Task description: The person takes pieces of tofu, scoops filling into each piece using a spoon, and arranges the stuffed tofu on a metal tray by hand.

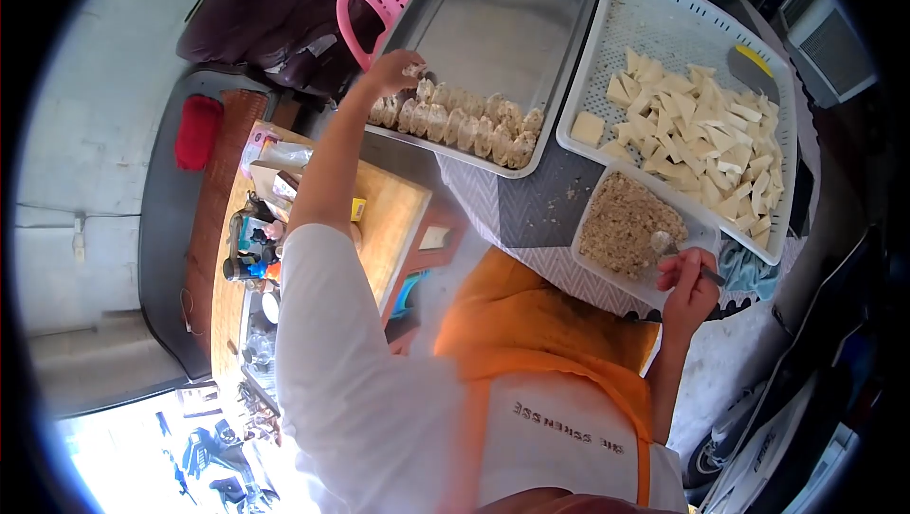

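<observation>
White stuffed tofu seems to be getting lined up by the left hand, its grip hidden, while the right hand grips a spoon; next, placing needs care.

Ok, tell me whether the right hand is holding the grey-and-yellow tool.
No: the right hand holds a spoon, while the grey-and-yellow tool lies in the white basket.

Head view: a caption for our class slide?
Left hand at a metal tray of lined-up pieces, right hand holding a spoon at a tub of crumbly mixture, white basket alongside.
</observation>
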Action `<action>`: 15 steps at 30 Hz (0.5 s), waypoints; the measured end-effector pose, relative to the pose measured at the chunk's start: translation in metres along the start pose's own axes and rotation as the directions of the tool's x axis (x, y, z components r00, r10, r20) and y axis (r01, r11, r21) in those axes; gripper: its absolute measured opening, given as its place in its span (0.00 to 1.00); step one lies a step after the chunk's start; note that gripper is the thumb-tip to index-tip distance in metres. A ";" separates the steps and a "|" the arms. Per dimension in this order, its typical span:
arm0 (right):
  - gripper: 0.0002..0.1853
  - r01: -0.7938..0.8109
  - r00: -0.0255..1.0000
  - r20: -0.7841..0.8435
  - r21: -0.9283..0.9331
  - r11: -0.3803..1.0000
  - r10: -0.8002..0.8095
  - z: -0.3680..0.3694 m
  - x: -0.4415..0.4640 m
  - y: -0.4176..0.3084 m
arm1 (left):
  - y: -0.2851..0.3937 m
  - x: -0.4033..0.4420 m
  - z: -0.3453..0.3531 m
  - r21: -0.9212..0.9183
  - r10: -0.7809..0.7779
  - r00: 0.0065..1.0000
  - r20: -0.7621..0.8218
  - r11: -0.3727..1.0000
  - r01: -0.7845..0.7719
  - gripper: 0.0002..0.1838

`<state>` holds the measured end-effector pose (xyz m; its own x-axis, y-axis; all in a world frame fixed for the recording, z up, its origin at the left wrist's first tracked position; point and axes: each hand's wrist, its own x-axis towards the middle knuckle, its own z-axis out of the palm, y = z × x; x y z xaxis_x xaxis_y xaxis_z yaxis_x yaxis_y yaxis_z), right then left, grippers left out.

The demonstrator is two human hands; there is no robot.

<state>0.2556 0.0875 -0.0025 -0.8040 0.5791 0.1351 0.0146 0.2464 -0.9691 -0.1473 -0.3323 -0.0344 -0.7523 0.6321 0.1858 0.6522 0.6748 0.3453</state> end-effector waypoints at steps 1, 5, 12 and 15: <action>0.13 -0.006 1.000 0.000 0.002 1.000 0.006 0.000 0.000 -0.001 | 0.001 0.000 -0.002 0.052 -0.050 0.998 0.043 0.998 0.048 0.18; 0.12 -0.014 1.000 -0.008 0.019 1.000 0.014 -0.002 -0.001 0.005 | -0.004 0.000 -0.001 -0.169 -0.285 0.959 0.016 0.944 0.283 0.21; 0.12 -0.034 0.999 0.006 0.075 0.997 0.034 -0.002 0.002 -0.002 | 0.165 0.007 -0.021 -1.000 -0.298 0.954 0.016 -0.016 0.012 0.22; 0.11 -0.050 0.999 0.007 0.114 0.992 0.050 -0.003 0.001 -0.001 | 0.229 0.005 0.010 -0.911 -0.081 0.996 0.039 -0.412 0.002 0.26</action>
<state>0.2567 0.0896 -0.0006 -0.8066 0.5849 0.0853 -0.0129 0.1268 -0.9918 -0.0010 -0.1708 0.0362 -0.7984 0.5899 0.1210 -0.3553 -0.6236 0.6964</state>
